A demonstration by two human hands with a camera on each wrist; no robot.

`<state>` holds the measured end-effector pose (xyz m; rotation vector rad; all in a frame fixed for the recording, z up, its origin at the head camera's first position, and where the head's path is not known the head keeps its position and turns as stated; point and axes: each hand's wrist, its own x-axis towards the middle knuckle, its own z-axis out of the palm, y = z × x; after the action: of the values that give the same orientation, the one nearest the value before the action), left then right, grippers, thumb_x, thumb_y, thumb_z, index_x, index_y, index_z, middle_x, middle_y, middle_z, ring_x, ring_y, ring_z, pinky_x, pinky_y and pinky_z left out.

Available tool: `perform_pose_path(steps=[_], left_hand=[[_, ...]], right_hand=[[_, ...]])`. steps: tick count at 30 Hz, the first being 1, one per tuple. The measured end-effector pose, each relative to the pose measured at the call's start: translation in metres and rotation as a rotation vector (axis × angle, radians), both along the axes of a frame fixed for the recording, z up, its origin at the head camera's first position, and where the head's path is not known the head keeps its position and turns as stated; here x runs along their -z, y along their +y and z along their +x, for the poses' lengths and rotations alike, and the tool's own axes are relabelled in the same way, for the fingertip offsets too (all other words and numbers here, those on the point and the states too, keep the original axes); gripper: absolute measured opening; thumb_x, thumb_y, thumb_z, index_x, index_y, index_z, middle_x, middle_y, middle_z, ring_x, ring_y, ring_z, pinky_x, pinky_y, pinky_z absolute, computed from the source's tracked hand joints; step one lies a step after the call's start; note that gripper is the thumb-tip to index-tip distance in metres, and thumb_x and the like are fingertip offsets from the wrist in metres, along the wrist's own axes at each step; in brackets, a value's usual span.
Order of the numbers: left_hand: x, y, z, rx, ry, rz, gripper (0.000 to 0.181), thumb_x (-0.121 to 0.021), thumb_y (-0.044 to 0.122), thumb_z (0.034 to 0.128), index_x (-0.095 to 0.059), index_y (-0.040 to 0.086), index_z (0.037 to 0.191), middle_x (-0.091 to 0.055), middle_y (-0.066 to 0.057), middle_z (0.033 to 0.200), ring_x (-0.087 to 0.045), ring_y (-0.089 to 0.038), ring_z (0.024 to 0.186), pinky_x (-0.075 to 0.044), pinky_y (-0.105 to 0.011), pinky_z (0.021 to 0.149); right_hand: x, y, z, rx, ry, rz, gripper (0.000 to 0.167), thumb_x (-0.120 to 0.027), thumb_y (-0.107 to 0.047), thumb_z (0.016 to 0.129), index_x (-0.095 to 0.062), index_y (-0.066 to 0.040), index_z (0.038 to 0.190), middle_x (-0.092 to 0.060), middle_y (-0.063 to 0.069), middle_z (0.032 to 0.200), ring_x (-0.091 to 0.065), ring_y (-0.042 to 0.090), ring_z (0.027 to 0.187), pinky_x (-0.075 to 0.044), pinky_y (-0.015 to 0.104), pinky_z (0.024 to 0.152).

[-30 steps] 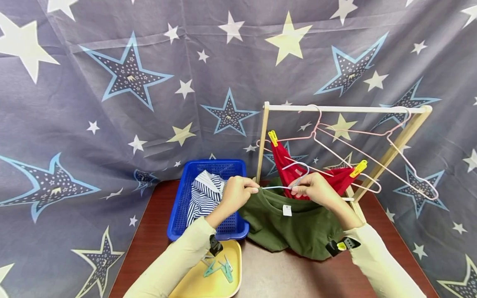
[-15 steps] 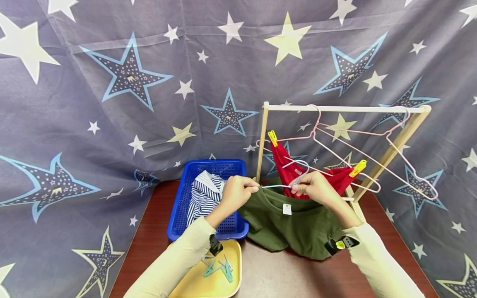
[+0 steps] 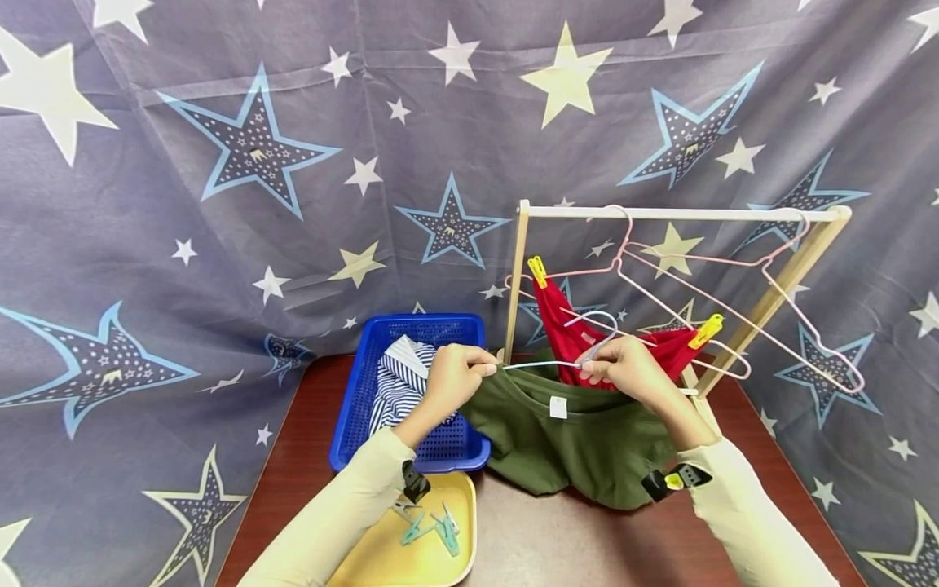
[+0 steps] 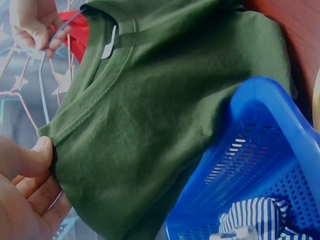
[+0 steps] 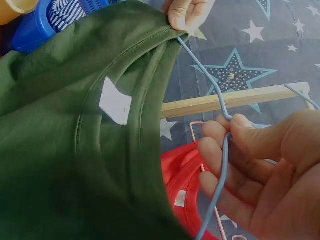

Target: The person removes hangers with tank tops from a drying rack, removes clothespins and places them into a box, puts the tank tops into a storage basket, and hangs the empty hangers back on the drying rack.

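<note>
A dark green shirt (image 3: 572, 444) hangs by its neckline from a pale blue hanger (image 3: 543, 364), whose arms run inside the collar. My left hand (image 3: 456, 377) pinches the shirt's collar edge at the left shoulder; in the left wrist view its thumb presses the cloth from the front. With the right hand (image 3: 631, 369) I grip the hanger at the base of its hook; the right wrist view shows thumb and fingers curled round the blue wire. A white label (image 5: 116, 101) shows inside the neck. The shirt covers most of the hanger's lower part.
Behind the shirt stands a wooden rack (image 3: 682, 215) with pink hangers (image 3: 623, 249). A red garment (image 3: 553, 326) is clipped there by yellow clothespins (image 3: 707, 332). To the left are a blue basket (image 3: 339, 432) with striped cloth (image 3: 399, 383) and a yellow tray (image 3: 367, 562) with green clothespins (image 3: 445, 530).
My left hand has shifted slightly left with the collar edge, so the neckline is stretched a little wider. The right hand and hanger hook have moved slightly right.
</note>
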<state>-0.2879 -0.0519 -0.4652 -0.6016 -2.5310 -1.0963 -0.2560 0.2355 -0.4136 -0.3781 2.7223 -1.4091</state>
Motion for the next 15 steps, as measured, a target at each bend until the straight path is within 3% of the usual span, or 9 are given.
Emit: perform_pose_path(steps=[6,15], left_hand=[[0.003,-0.012,-0.002,-0.039,-0.024,0.025,0.007,-0.079,0.006,0.0822,-0.082,0.012,0.083,-0.08,-0.002,0.084,-0.076,-0.023,0.082,-0.058,-0.038,0.07],[0.007,-0.02,-0.006,-0.07,-0.049,0.037,0.006,-0.08,0.007,0.082,-0.082,0.012,0.085,-0.08,-0.003,0.086,-0.077,-0.026,0.086,-0.059,-0.043,0.078]], right_hand=[[0.001,0.007,-0.002,0.009,-0.02,-0.042,0.015,-0.066,0.003,0.094,-0.072,0.017,0.092,-0.074,0.025,0.081,-0.07,0.014,0.066,-0.061,0.027,0.063],[0.002,0.015,-0.001,0.009,-0.034,-0.074,0.017,-0.065,0.005,0.094,-0.069,0.021,0.097,-0.074,0.03,0.084,-0.07,0.009,0.067,-0.063,0.027,0.066]])
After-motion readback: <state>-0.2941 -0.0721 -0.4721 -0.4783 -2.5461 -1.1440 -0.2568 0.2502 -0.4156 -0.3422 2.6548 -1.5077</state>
